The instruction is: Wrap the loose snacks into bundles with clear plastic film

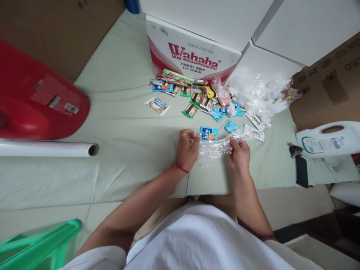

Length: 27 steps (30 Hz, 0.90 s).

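Note:
A clear plastic bag stretches between my two hands above the table. My left hand pinches its left end, and my right hand grips the right end. Just beyond the bag lies a blue snack packet, close to my left fingers. Another light-blue packet rests farther right, and a white-and-pink packet lies past my right hand. Behind these, several small wrapped snacks are heaped loosely. One flat cracker packet sits apart on the left.
A Wahaha water carton stands behind the snacks, with crumpled clear bags to its right. On the left are a red jug and a white roll. At right lie a white bottle, keys and a black phone-like object.

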Available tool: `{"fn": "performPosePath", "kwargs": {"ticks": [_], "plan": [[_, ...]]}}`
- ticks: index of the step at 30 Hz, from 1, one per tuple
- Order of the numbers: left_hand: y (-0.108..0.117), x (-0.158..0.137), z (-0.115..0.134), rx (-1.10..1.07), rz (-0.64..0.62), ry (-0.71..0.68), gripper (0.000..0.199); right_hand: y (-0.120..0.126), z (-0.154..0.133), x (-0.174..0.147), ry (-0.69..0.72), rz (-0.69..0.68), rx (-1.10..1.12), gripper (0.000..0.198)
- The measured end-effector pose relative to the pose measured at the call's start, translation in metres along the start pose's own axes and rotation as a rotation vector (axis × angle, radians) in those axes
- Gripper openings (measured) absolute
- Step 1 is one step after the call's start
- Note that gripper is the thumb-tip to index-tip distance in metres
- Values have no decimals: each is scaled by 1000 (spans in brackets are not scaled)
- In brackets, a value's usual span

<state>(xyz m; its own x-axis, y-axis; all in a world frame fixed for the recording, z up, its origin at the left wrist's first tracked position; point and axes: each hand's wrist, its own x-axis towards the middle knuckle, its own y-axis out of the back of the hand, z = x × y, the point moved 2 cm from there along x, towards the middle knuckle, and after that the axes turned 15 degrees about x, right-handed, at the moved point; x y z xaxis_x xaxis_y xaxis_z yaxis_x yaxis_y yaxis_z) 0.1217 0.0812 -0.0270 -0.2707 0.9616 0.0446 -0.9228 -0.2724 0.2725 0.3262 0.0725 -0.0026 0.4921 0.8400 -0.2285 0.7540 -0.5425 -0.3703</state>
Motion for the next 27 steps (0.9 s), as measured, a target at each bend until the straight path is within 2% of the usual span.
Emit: {"fn": "performPosePath", "kwargs": {"ticks": [2, 3, 5, 6, 7, 9, 11, 15, 23, 27], "plan": [[5, -2, 7, 144, 55, -245, 30, 0, -1, -2, 24, -23, -107, 45], [5, -5, 10, 206, 39, -371, 34, -1, 0, -4, 19, -44, -150, 43], [1, -11, 14, 318, -81, -554, 41, -6, 2, -7, -5, -108, -228, 40], [-3, -14, 13, 368, -167, -589, 42, -10, 3, -9, -19, -150, -258, 38], [-8, -16, 11, 411, -254, -581, 40, -14, 4, -12, -32, -193, -279, 38], [-15, -18, 5, 461, -381, -472, 28, -21, 6, -16, -60, -256, -279, 40], [-18, -17, 0, 450, -436, -338, 14, -26, 8, -18, -86, -267, -241, 46], [-15, -11, -1, 315, -381, -191, 17, -23, 11, -20, -124, -223, -238, 45], [-11, 5, -9, 72, -209, 5, 23, 2, 9, -17, -137, -143, -241, 39], [-12, 11, -10, 18, -270, 65, 20, 9, 9, -17, -160, -142, -223, 39]]}}
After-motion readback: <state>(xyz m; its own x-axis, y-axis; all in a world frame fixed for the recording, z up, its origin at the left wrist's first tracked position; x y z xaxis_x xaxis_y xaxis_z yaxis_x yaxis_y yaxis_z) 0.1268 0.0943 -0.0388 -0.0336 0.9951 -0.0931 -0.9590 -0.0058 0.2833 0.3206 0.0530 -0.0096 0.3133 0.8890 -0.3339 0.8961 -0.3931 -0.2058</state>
